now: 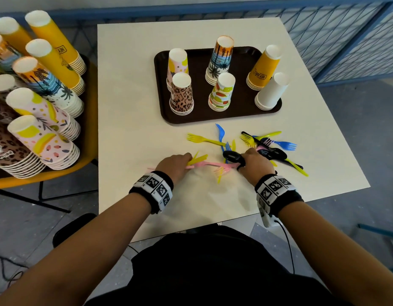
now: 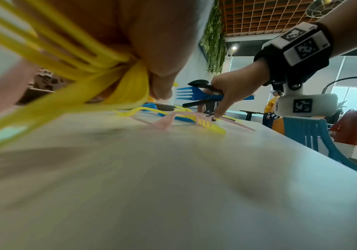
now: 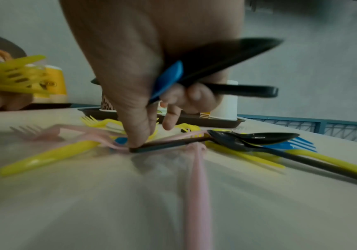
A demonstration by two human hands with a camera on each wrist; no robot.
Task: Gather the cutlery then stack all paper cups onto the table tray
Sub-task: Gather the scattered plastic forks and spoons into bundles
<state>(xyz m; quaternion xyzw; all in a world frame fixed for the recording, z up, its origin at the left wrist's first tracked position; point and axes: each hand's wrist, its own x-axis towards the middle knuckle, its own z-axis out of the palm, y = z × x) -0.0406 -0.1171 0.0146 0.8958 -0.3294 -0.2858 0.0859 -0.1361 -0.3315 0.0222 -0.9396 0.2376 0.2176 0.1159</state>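
Left hand: my left hand (image 1: 176, 163) lies low on the table (image 1: 129, 89), fingers curled round a bunch of yellow forks (image 2: 70, 64), with pink cutlery (image 1: 200, 164) under it.
Right hand: my right hand (image 1: 256, 161) grips a black spoon (image 1: 232, 156), a blue fork (image 2: 191, 95) and what looks like another black piece; the blur forbids a count. One finger presses the handle end of a second black spoon (image 3: 216, 139) on the table.
Loose cutlery: yellow, blue, pink and black pieces lie scattered between my hands and to the right of them, near the front edge of the tray (image 1: 213, 119).
Cups: six short stacks stand upside down on the tray, among them a leopard stack (image 1: 181, 94) and a white stack (image 1: 271, 91).
Side stock: taller cup stacks (image 1: 43, 138) stand on a second tray left of the table.
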